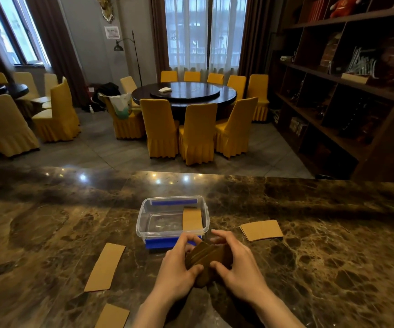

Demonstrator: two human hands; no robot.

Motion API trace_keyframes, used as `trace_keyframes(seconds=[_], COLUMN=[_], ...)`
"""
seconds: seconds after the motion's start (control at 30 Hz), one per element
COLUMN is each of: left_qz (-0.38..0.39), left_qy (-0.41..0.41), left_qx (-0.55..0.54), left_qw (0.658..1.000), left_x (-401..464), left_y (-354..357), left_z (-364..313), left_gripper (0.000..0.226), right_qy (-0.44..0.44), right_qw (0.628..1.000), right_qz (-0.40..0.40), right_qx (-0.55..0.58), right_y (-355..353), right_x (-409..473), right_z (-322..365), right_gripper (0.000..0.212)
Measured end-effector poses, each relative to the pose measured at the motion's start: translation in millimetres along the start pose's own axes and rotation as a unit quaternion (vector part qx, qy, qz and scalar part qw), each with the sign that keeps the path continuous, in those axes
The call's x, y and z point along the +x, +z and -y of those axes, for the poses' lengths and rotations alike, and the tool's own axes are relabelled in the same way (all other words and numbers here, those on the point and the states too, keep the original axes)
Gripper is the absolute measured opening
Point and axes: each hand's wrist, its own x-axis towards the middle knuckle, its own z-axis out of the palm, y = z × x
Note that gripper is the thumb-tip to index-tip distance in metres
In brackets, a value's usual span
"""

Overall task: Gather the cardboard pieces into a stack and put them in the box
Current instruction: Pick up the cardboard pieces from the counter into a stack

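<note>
Both hands hold a small stack of brown cardboard pieces [209, 258] on edge, just in front of the clear plastic box [144, 223]. My left hand [177, 266] grips the stack's left side and my right hand [236, 261] its right side. One cardboard piece [192, 218] stands inside the box against its right wall. A long cardboard strip [105, 267] lies flat to the left. Another cardboard piece [113, 316] lies at the near left edge. A wider cardboard piece [261, 230] lies right of the box, seemingly atop another.
The box rests on its blue lid [160, 243] on a dark marble counter [333, 256]. Beyond the counter's far edge are yellow-covered chairs [198, 131], a round dark table [184, 93] and a wooden shelf unit [345, 91] on the right.
</note>
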Motion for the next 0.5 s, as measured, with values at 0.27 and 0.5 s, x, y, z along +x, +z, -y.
trace_keyframes(seconds=[0.27,0.5], left_qz=[-0.108,-0.246], left_qy=[0.035,-0.107], left_qx=[0.002,0.215], left_qw=[0.994,0.939], left_x=[-3.6,-16.8], left_y=[-20.3,-80.4], left_z=[20.9,60.1], left_gripper=[0.052,0.036], right_qy=[0.013,0.005], right_qw=[0.999,0.999], right_qz=[-0.027,0.003], right_qx=[0.019,0.033], right_y=[5.3,23.9], right_x=[3.6,10.9], right_z=[7.8,29.4], right_gripper=[0.056,0.052])
